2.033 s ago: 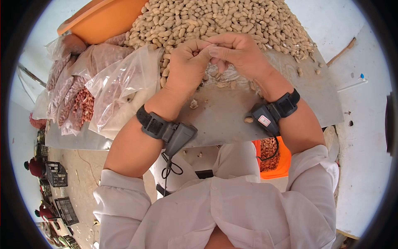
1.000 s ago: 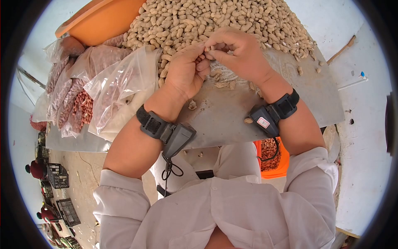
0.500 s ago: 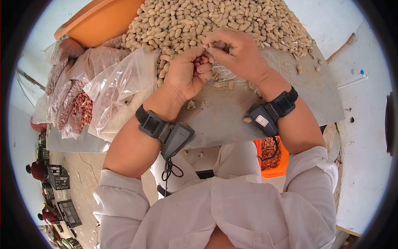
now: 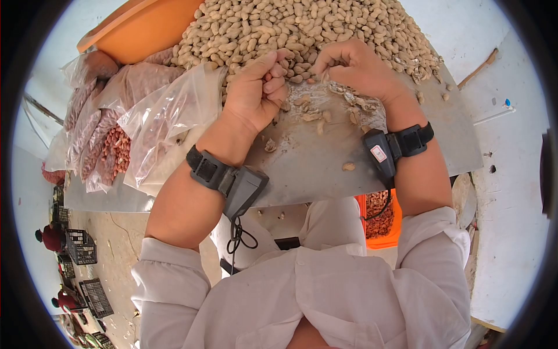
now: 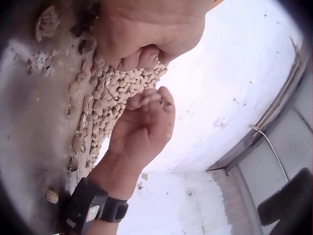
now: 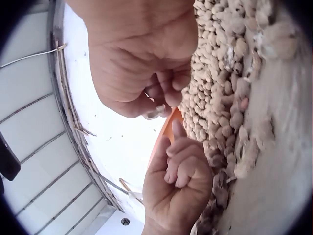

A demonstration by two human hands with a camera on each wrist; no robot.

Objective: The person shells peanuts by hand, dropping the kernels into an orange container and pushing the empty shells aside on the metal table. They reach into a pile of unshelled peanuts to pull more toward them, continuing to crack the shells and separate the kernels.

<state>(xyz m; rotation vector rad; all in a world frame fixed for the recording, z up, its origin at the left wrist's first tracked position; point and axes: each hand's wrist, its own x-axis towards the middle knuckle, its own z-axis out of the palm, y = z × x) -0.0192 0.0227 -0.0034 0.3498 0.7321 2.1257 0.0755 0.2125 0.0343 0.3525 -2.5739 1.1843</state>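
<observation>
Close to the front of the unshelled peanut pile (image 4: 302, 29), my two hands are apart. My left hand (image 4: 253, 96) has its fingers curled round reddish kernels, mostly hidden in the palm; its curled fingers also show in the right wrist view (image 6: 178, 191). To the right, my right hand (image 4: 363, 72) pinches a pale piece of shell (image 6: 155, 112) between thumb and finger. Broken shells (image 4: 354, 99) lie below the right hand, on the grey table (image 4: 314, 168).
Left of the pile are an orange basin (image 4: 142, 32) and clear plastic bags (image 4: 174, 122), some with red kernels (image 4: 117, 152). An orange container (image 4: 381, 224) of reddish kernels stands below the table's front edge. Black crates (image 4: 81, 247) and people are at the far left.
My hands were together at the pile and have separated. The right hand has moved right, over the broken shells; the left has shifted slightly left, its fingers covering more of the kernels.
</observation>
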